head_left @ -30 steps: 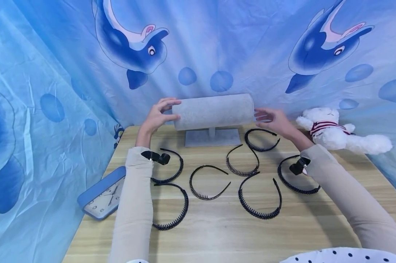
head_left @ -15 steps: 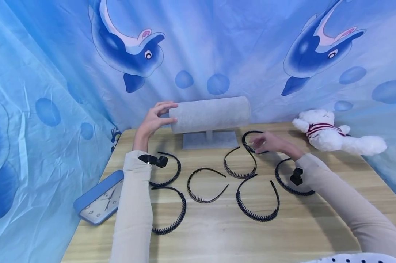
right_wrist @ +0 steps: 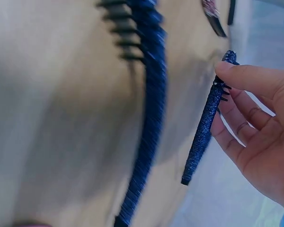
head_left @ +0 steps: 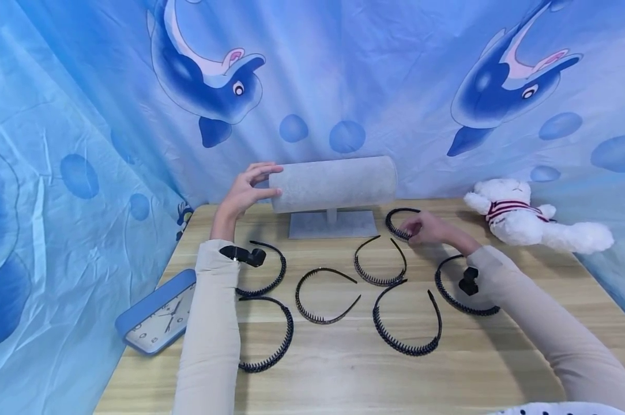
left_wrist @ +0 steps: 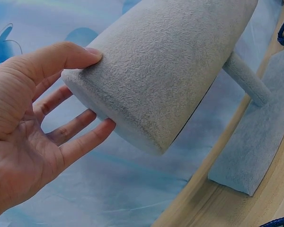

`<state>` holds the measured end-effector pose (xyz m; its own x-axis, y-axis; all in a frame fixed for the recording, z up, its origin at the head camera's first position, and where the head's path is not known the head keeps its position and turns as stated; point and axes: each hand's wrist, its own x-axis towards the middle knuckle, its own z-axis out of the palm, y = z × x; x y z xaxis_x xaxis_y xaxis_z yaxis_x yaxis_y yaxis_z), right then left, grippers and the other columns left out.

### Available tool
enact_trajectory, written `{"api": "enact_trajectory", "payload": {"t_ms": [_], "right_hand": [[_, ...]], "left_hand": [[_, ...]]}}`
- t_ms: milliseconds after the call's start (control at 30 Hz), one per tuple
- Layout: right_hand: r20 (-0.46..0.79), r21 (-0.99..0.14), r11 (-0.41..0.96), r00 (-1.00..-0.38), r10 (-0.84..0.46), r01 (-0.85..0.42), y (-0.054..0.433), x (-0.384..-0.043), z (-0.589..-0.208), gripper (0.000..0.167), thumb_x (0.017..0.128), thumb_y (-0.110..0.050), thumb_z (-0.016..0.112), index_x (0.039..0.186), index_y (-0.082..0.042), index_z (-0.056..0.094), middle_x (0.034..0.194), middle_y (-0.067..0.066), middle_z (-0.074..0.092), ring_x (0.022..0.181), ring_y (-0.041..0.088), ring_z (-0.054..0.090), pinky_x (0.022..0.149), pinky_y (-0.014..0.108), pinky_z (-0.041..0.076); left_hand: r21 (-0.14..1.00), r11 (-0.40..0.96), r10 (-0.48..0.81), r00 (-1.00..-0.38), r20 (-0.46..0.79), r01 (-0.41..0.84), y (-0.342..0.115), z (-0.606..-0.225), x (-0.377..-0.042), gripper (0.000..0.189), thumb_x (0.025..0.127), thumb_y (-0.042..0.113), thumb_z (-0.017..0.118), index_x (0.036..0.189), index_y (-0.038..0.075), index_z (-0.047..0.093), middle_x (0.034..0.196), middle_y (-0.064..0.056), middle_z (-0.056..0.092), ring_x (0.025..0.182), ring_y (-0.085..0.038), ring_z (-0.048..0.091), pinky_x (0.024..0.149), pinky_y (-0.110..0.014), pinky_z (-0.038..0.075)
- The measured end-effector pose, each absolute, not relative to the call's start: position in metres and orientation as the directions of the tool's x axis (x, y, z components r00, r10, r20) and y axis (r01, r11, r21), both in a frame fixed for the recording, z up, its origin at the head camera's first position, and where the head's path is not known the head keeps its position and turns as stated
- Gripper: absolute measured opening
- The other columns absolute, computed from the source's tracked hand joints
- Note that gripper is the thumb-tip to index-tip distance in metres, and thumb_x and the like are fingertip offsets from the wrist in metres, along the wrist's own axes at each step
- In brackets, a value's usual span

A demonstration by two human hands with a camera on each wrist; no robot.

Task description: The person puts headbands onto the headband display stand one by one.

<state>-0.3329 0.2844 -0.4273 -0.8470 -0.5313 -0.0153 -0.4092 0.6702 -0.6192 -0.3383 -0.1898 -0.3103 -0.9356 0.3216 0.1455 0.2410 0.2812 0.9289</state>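
Dotted white cloth at the bottom edge, then woodgrain tabletop. Blue-framed analog clock near left edge; dial marks too small to read, no brand or label legible anywhere. Six loose toothed headbands spread over the middle, two partly behind the left sleeve. Farther back, right hand pinches a dark glittery toothed headband, thumb one side, fingers the other; its curve bows left toward the display stand's base, rest hidden by the hand. Key relation: held headband sits low, just right of the base, below the right end of the gray plush cylinder. Cylinder's long axis runs left-right, right end slightly higher and free; right hand nearer to it. Left hand grips the left end, thumb over the rim, fingers spread against the end. White plush bear in striped top, rear right. Behind all, blue dolphin-print curtain.
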Motion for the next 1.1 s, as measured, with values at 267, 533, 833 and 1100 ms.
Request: {"api": "enact_trajectory", "payload": {"t_ms": [267, 533, 833, 1100], "right_hand": [[-0.006, -0.647, 0.663, -0.866, -0.500, -0.378, 0.300, -0.331, -0.386, 0.036, 0.083, 0.010, 0.072, 0.119, 0.013, 0.067, 0.105, 0.029, 0.073, 0.093, 0.036, 0.069, 0.070, 0.023, 0.058], [-0.027, -0.652, 0.705, -0.922, -0.387, -0.278, 0.313, -0.322, -0.355, 0.036, 0.091, 0.003, 0.069, 0.126, 0.009, 0.065, 0.116, 0.029, 0.070, 0.099, 0.033, 0.069, 0.074, 0.020, 0.058], [0.014, -0.744, 0.642, -0.966, -0.259, -0.183, 0.325, -0.318, -0.333, 0.044, 0.096, -0.003, 0.066, 0.138, 0.008, 0.056, 0.110, 0.009, 0.071, 0.091, 0.004, 0.065, 0.079, 0.017, 0.057], [0.041, -0.861, 0.493, -0.983, -0.179, -0.125, 0.318, -0.316, -0.316, 0.047, 0.097, -0.005, 0.067, 0.141, 0.005, 0.053, 0.096, -0.016, 0.068, 0.090, -0.001, 0.065, 0.084, 0.020, 0.060]], "left_hand": [[0.919, 0.284, 0.327, -0.929, 0.174, 0.272, -0.196, -0.325, -0.353, 0.058, 0.090, 0.005, 0.076, 0.144, 0.006, 0.056, 0.162, -0.004, 0.034, 0.149, -0.031, 0.037, 0.113, -0.051, 0.046], [0.910, 0.291, 0.330, -0.924, 0.195, 0.296, -0.199, -0.332, -0.360, 0.057, 0.089, 0.008, 0.078, 0.142, 0.010, 0.059, 0.160, 0.000, 0.036, 0.147, -0.028, 0.039, 0.113, -0.050, 0.047], [0.908, 0.296, 0.348, -0.919, 0.185, 0.295, -0.197, -0.327, -0.352, 0.059, 0.089, 0.004, 0.076, 0.145, 0.005, 0.055, 0.162, -0.007, 0.033, 0.148, -0.035, 0.036, 0.116, -0.054, 0.043], [0.901, 0.311, 0.366, -0.913, 0.178, 0.301, -0.193, -0.310, -0.336, 0.057, 0.090, 0.005, 0.075, 0.144, 0.003, 0.055, 0.161, -0.009, 0.034, 0.147, -0.035, 0.037, 0.116, -0.054, 0.042]]}}
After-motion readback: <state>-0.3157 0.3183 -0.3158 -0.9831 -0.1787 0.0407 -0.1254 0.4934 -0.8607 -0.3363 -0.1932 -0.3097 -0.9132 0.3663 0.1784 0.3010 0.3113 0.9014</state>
